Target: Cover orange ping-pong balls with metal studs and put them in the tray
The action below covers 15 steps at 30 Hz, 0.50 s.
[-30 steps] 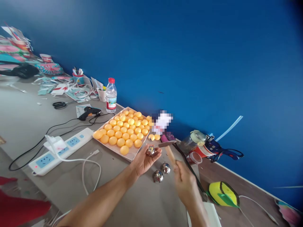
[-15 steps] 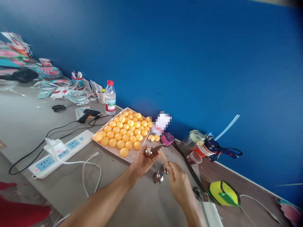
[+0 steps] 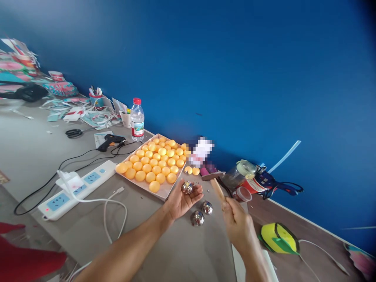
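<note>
My left hand [image 3: 179,201] is turned palm up, cradling a shiny mirrored ball [image 3: 187,187] against the palm near the thumb. To its right, my right hand [image 3: 237,220] grips the pale wooden handle of a hammer-like tool [image 3: 217,190], whose flat dark head lies crosswise at the far end. The tool head is apart from the ball. Two more mirrored balls, one nearer me [image 3: 197,217] and one farther right [image 3: 207,207], rest on the grey table between my hands. Beyond my left hand stands a shallow tray [image 3: 160,196] of orange balls [image 3: 154,186].
Two orange balls [image 3: 192,170] lie outside the tray. A water bottle [image 3: 137,121], a glue gun [image 3: 110,141], scissors [image 3: 75,133] and a power strip [image 3: 79,190] with cables are on the left. At right are a clear jar [image 3: 239,174] and a yellow-green item [image 3: 279,237].
My right hand has moved right with the tool, taking its head away from the ball in my left hand. The farther mirrored ball on the table is now fully uncovered.
</note>
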Motion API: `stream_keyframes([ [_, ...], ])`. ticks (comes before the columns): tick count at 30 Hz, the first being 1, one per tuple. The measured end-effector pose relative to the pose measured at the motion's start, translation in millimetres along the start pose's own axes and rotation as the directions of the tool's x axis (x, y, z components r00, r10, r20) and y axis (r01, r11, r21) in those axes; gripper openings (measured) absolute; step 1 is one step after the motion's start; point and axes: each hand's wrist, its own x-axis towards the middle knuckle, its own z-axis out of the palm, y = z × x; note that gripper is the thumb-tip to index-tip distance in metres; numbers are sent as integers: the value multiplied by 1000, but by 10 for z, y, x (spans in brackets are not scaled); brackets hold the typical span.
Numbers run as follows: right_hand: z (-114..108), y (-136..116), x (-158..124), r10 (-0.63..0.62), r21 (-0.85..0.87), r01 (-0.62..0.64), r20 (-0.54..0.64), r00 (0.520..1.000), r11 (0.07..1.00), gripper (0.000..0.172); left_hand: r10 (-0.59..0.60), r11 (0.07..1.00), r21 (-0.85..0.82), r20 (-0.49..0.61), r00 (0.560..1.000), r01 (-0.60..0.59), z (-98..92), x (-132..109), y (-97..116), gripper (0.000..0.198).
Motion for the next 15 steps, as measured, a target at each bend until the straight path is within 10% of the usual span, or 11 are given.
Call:
stream_keyframes([
  [8,-173,109,-1,31,-67,-36,-68,997,997,35,229,851,507,-125,965,-137,19,8,-85,28],
  [15,-206,41,-10,19,-60,-22,-49,999,998,33,402,207,965,69,913,-164,-8,-46,-143,25],
])
